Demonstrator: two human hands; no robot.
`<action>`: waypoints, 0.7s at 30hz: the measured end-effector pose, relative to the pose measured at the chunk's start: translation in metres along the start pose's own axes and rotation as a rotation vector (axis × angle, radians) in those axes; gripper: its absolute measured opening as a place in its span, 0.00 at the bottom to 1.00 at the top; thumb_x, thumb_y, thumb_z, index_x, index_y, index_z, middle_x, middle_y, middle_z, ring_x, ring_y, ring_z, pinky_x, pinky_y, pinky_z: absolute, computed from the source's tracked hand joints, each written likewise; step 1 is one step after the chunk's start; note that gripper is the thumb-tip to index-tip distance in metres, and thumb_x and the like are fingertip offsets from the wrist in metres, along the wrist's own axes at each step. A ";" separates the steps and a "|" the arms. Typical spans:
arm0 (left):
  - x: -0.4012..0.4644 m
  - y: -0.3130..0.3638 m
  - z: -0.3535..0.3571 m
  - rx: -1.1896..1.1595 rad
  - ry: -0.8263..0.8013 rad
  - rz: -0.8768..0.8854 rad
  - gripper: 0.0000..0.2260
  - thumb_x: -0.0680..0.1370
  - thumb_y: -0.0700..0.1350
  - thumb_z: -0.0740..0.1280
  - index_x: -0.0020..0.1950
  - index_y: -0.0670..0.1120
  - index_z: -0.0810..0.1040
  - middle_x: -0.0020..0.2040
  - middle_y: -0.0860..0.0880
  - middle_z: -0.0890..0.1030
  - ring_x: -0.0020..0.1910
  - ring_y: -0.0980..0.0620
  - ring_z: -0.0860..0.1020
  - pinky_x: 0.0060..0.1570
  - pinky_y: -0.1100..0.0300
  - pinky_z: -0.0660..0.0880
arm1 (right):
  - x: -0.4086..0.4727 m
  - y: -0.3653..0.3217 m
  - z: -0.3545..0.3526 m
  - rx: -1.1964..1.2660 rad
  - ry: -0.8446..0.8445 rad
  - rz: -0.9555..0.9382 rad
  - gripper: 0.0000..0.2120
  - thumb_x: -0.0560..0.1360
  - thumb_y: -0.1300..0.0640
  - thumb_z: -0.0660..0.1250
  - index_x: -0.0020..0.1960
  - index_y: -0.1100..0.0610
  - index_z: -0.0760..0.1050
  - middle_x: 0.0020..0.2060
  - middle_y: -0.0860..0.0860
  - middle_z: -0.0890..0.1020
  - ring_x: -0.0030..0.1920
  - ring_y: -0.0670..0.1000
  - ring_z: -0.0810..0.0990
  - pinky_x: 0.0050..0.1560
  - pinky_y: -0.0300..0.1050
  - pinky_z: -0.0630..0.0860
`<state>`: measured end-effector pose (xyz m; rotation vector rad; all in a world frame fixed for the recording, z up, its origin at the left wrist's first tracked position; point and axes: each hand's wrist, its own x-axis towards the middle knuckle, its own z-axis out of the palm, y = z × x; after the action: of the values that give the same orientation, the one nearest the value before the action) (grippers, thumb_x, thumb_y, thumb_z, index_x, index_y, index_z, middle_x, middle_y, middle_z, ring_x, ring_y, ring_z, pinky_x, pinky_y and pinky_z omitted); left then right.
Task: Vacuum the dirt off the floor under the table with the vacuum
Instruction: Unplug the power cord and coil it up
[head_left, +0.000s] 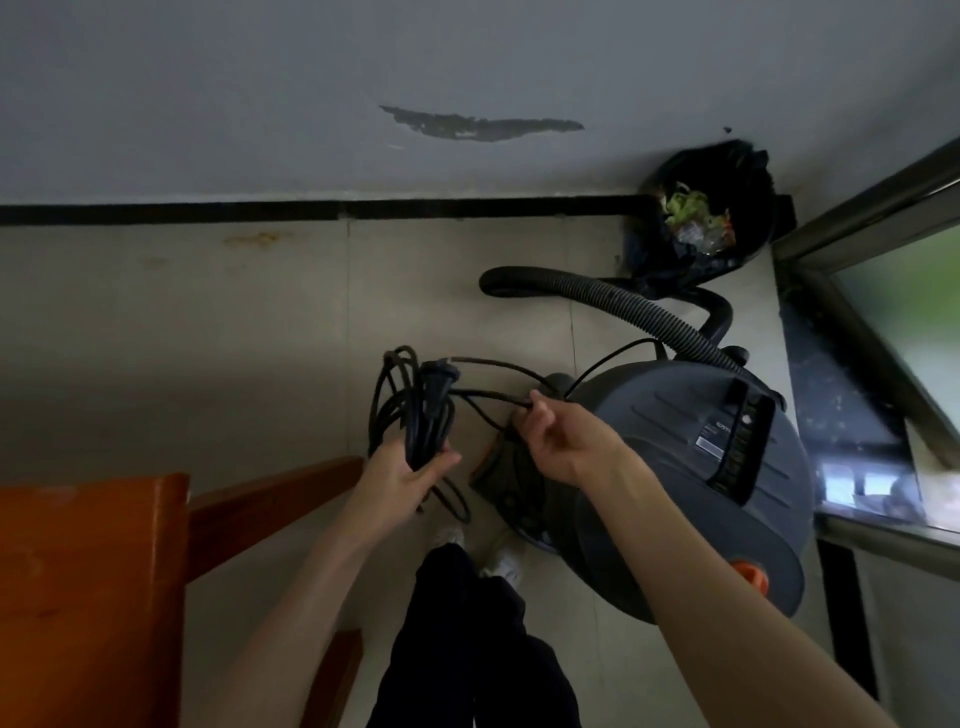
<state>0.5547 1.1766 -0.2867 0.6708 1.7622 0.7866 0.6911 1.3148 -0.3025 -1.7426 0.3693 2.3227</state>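
two bare hands are seen from above, over a pale tiled floor (208, 322). at the far left an orange wooden table (88, 582) fills the lower corner, with a brown wooden rail running out from it towards the middle. just right of that rail the left hand (410, 470) is raised, its fingers curled round a bundle of coiled black power cord (405, 405); the loops stand up above the hand and a black plug (436, 387) lies against the top of the bundle. from the bundle a single strand of the cord is stretched rightwards to the right hand (550, 441), where it is pinched between thumb and fingertips, the other fingers loosely bent. further strands are looped between the two hands and run on towards the vacuum (691, 467). below the hands dark trousers and white shoes (498, 561) are seen on the floor. the vacuum, a large dark grey drum with a label on its lid and an orange part low on its side, stands on the floor just right of the right hand, beside the table and not under it. a black ribbed hose (613, 301) is curved from its top back towards the wall. behind the hose, in the corner, a black-lined waste bin (711, 218) is filled with green and mixed rubbish. at the far right a metal-framed glass door (893, 312) is set at an angle. a dark patch of peeled paint (478, 124) is seen on the grey wall above a black skirting strip.
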 end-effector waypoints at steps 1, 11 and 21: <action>0.003 0.000 0.005 -0.011 0.001 0.007 0.02 0.77 0.42 0.67 0.45 0.48 0.76 0.42 0.53 0.78 0.43 0.62 0.76 0.41 0.73 0.69 | 0.000 0.005 0.003 0.012 -0.021 0.012 0.10 0.78 0.61 0.64 0.41 0.66 0.72 0.23 0.57 0.76 0.20 0.47 0.76 0.18 0.33 0.70; 0.037 -0.037 0.012 -0.719 0.138 -0.285 0.13 0.80 0.46 0.60 0.54 0.40 0.80 0.52 0.45 0.83 0.48 0.53 0.81 0.41 0.62 0.76 | 0.031 0.038 -0.004 -0.500 0.043 -0.065 0.10 0.81 0.60 0.60 0.40 0.59 0.68 0.25 0.51 0.69 0.16 0.41 0.63 0.14 0.31 0.55; 0.080 -0.086 0.016 -0.525 0.318 -0.542 0.09 0.80 0.42 0.63 0.42 0.42 0.79 0.39 0.52 0.81 0.47 0.48 0.76 0.56 0.49 0.71 | 0.085 0.057 -0.026 -0.751 0.322 -0.190 0.12 0.79 0.60 0.63 0.36 0.60 0.71 0.28 0.52 0.70 0.25 0.46 0.64 0.21 0.36 0.59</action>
<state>0.5404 1.1863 -0.4040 -0.2897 1.7851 0.9457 0.6727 1.2546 -0.3871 -2.3423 -0.6919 2.1761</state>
